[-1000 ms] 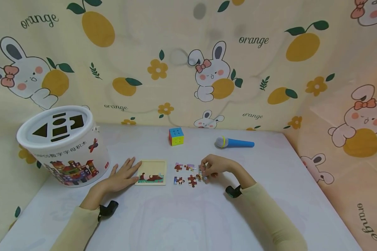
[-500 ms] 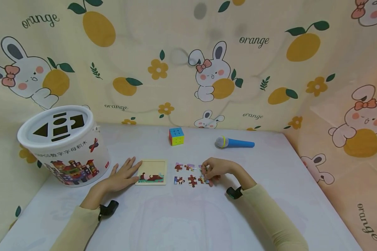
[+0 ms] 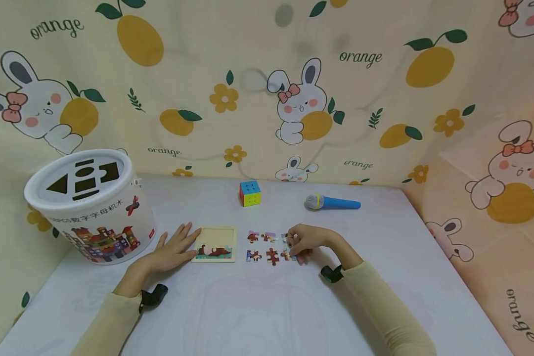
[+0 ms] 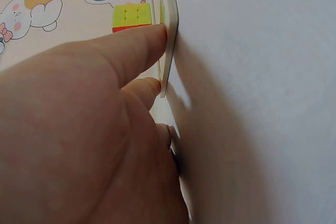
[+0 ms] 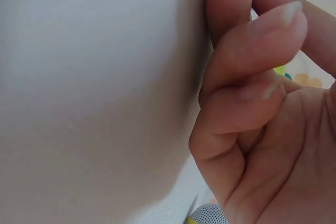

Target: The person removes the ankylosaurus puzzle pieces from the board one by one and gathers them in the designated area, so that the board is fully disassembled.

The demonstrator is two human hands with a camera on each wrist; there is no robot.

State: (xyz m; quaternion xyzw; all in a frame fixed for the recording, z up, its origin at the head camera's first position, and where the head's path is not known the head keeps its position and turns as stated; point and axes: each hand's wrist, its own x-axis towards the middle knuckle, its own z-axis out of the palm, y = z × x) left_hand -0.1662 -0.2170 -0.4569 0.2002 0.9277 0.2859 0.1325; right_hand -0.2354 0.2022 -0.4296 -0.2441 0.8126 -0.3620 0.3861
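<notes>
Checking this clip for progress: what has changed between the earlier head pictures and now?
The right hand has shifted slightly toward the person and rightward, and the lower right puzzle piece beside it has moved likewise; whether the hand grips it is unclear. The left hand still touches the puzzle tray; the cube, microphone and bucket stayed put.

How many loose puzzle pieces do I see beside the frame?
6: back left piece, back middle piece, back right piece (partly covered), front left piece, front middle piece, front right piece. The right hand may hide more.
</notes>
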